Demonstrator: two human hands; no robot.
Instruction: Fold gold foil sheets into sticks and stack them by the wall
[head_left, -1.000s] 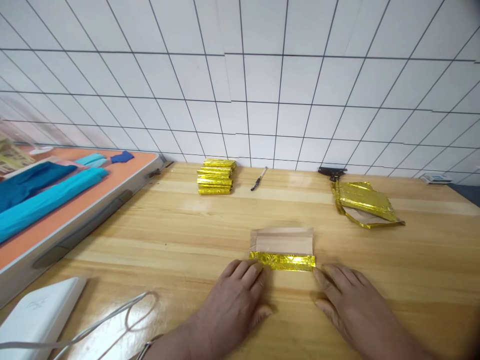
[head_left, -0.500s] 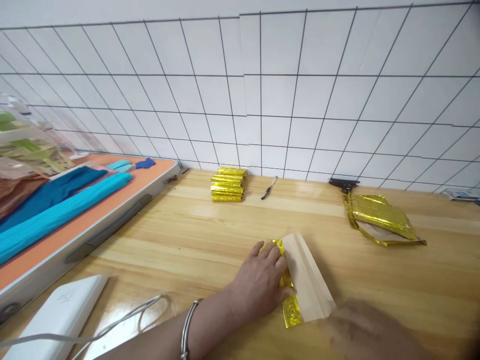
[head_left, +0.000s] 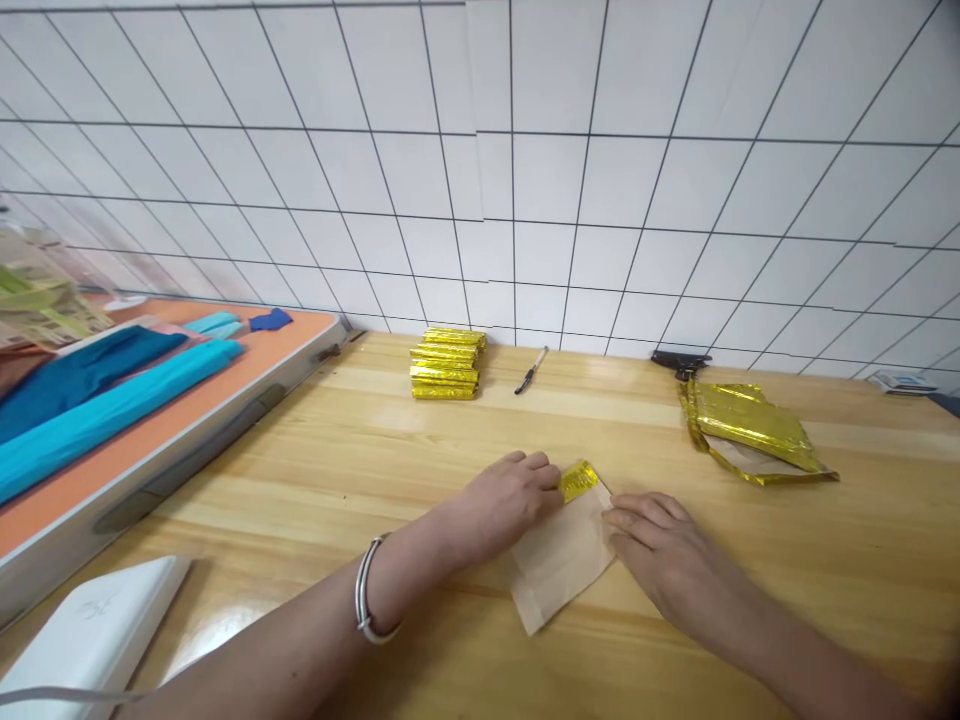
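Note:
A sheet of gold foil paper (head_left: 564, 565) lies on the wooden table, its tan side up and a gold strip showing at the far edge. My left hand (head_left: 514, 500), with a silver bangle at the wrist, has its fingers curled onto the sheet's upper left edge. On the right edge, my right hand (head_left: 664, 550) pinches the paper with fingers together. Farther back sits a stack of gold folded strips (head_left: 448, 364), with a pen (head_left: 531, 371) to its right.
Folded gold foil sheets (head_left: 754, 428) lie at the right by a black clip (head_left: 681, 362). An orange surface (head_left: 289, 340) with blue cloth (head_left: 135, 405) is at left. A white device (head_left: 94, 630) with a cable sits front left. A tiled wall stands behind.
The foil sheet has turned, and its gold strip is now at the far edge. My right hand has moved up and left onto the paper. My left hand's fingers have curled. The view has shifted slightly.

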